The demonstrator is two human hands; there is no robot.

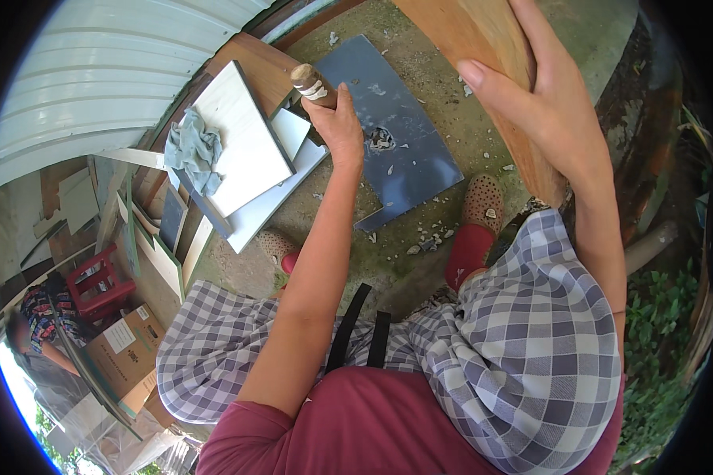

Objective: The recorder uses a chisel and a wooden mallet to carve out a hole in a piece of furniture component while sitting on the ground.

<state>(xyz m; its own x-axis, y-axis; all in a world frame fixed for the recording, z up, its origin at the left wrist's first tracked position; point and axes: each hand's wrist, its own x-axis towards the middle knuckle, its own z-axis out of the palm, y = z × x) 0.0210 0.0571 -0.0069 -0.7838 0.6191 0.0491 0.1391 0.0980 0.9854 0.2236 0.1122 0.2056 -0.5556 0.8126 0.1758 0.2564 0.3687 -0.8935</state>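
My left hand (337, 127) is closed round a thick, round wooden handle (312, 84) with white wrapping or residue near its end. The rest of whatever it belongs to is hidden by the hand. Over at the upper right, my right hand (550, 111) grips a long, thick piece of wood (483, 39), thumb on its near face and fingers along its far edge. The wood slants down toward my right knee. Between my feet and the hands lies a dark grey board (408, 119) on the ground, with a small heap of pale fragments (381, 139) on it.
White panels (242, 134) lie stacked at left, a crumpled blue-grey cloth (194, 150) on top. Chips (428, 241) litter the concrete. Farther left are a red plastic stool (99, 281), a cardboard box (124, 352) and another person (47, 317). Green plants (661, 332) grow at right.
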